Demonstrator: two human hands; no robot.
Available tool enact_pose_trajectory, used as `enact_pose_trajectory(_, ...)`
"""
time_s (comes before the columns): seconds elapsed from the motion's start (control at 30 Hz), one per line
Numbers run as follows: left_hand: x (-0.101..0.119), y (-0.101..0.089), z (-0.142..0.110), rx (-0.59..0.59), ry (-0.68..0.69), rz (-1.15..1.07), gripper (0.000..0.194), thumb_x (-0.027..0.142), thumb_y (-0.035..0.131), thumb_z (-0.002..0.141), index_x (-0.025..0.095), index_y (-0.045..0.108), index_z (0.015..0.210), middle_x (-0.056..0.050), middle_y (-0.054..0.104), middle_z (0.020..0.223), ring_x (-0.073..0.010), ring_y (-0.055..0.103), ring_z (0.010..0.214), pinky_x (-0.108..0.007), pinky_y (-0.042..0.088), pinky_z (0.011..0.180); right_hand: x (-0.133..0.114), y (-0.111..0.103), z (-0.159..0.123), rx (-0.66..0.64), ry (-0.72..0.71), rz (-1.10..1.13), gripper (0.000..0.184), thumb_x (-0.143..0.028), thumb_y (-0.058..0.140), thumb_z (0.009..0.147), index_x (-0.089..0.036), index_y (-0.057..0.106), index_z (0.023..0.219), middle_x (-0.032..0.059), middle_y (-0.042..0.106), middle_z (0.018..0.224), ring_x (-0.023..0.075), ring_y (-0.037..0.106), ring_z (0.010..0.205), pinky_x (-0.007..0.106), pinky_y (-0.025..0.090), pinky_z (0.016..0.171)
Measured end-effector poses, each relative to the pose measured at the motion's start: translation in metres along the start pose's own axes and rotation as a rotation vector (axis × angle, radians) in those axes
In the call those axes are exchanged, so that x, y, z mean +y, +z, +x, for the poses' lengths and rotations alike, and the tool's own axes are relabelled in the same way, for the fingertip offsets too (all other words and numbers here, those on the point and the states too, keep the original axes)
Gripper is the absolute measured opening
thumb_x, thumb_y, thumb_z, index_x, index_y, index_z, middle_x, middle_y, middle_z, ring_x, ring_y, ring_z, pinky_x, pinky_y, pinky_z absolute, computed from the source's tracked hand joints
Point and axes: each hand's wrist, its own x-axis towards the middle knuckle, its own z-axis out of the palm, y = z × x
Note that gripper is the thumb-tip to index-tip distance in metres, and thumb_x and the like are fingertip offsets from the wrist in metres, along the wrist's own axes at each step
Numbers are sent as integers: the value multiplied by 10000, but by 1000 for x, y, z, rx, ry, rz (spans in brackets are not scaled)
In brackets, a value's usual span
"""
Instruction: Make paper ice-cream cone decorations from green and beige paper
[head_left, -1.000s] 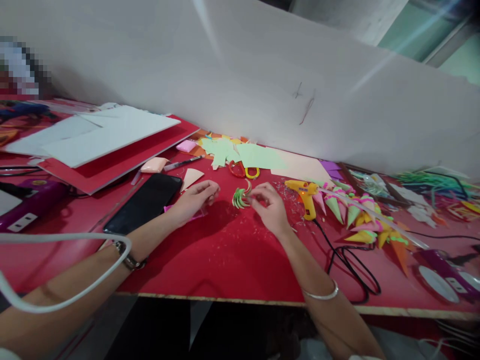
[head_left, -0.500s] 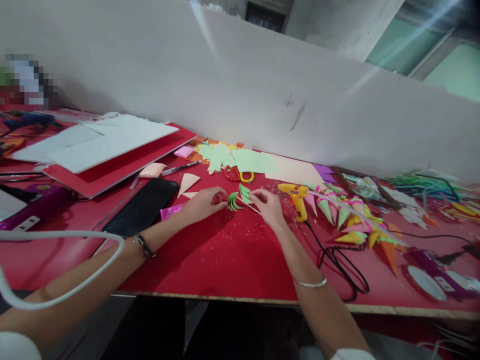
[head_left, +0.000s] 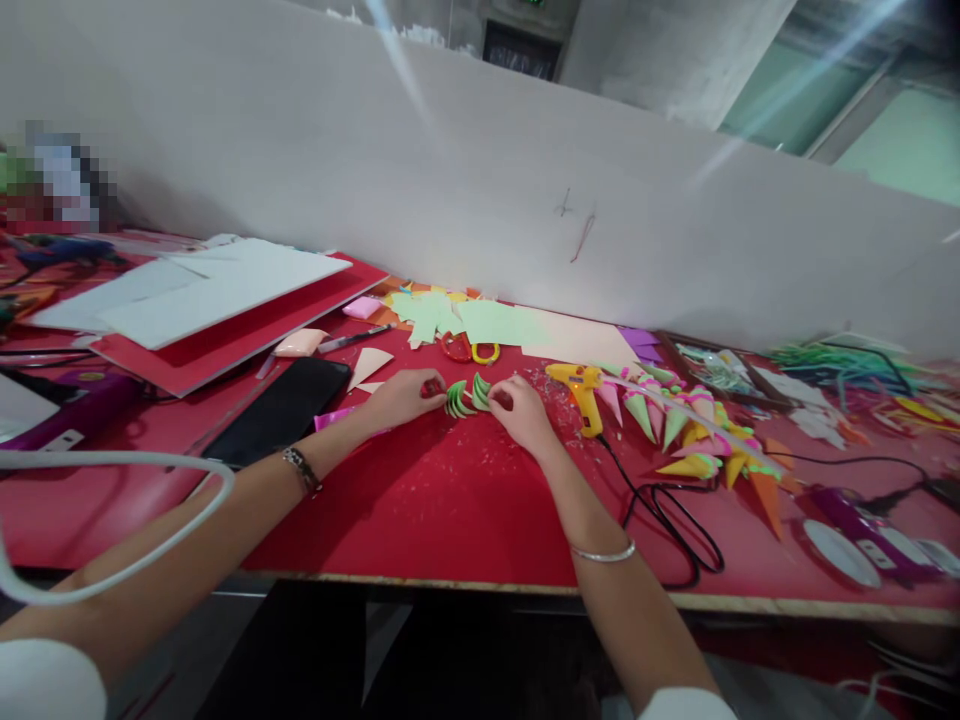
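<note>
My left hand (head_left: 403, 396) and my right hand (head_left: 519, 414) meet over the red table (head_left: 450, 500). Between them is a small green paper piece (head_left: 465, 396) made of curled green strips. The fingers of both hands are pinched on it, the left from the left side and the right from the right. A watch is on my left wrist and a silver bangle on my right.
A black phone (head_left: 281, 410) lies left of my left hand. A yellow glue gun (head_left: 579, 390) with a black cord, several coloured paper cones (head_left: 697, 435), red and yellow scissors (head_left: 469, 348), green paper sheets (head_left: 480, 320) and white boards (head_left: 195, 285) surround the hands.
My left hand has moved right to the green piece and taken hold of it. The two hands have closed in on each other. The camera has tilted up slightly.
</note>
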Motion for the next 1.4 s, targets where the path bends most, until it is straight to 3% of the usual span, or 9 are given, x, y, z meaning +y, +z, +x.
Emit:
enact_pose_trajectory(0.5,-3,2,9,106,-68,-49,150,332,551,629,186,585,638,-14,588,630,-130,483,563,-214,306,509,-9,-7,-3,-11,-78,112,84,-175,518,714,-185,596,741,8,482,789,116,494,734,246,398,690)
enact_pose_trajectory(0.67,-9,-8,4,175,-131,-175,127,303,527,631,178,541,609,2,567,587,-118,481,522,-216,330,507,-15,-7,-4,-82,-128,133,102,-228,527,725,-186,613,759,20,507,840,110,504,745,234,402,683)
enact_pose_trajectory(0.77,-11,-10,1,183,-170,-297,114,279,476,659,174,505,625,25,526,515,-103,476,453,-209,351,474,-18,-13,-3,-58,-117,50,174,-279,478,764,-178,615,731,22,539,780,110,507,698,229,396,643)
enact_pose_trajectory(0.9,-11,-8,-4,243,-184,-408,86,247,459,668,168,467,633,36,498,532,-86,471,455,-195,359,465,-19,-31,-4,-40,71,-368,306,-346,409,792,-173,588,614,32,549,587,136,507,571,260,372,562)
enact_pose_trajectory(1.03,-10,-4,-6,309,-188,-457,78,227,472,665,168,441,626,44,481,543,-77,468,473,-187,366,474,-13,-58,-12,-107,478,-752,353,-450,466,731,-139,619,665,146,610,676,249,581,668,337,393,566)
enact_pose_trajectory(1.13,-8,-2,-7,297,-203,-530,69,217,461,675,175,422,636,61,468,497,-64,441,398,-177,345,414,0,-76,-16,-75,706,-783,444,-530,437,714,-138,621,813,179,623,812,305,590,785,391,411,615)
enact_pose_trajectory(1.23,-5,-2,-9,263,-244,-665,54,186,459,669,181,406,659,80,464,460,-50,402,311,-163,295,336,18,-83,-15,-8,842,-763,534,-530,482,674,-116,549,1004,209,590,961,324,563,901,403,420,659)
enact_pose_trajectory(1.3,-2,-4,-9,254,-277,-726,66,162,460,664,181,396,663,84,470,444,-47,403,291,-154,280,316,30,-81,-14,-32,855,-724,536,-482,515,666,-107,515,1049,212,576,996,322,557,919,395,421,669)
enact_pose_trajectory(1.4,-1,-5,-9,251,-302,-770,79,142,454,671,180,385,664,88,469,424,-44,404,281,-146,273,309,41,-77,-10,-93,766,-647,387,-372,454,738,-128,521,1031,167,602,949,273,583,863,353,418,674)
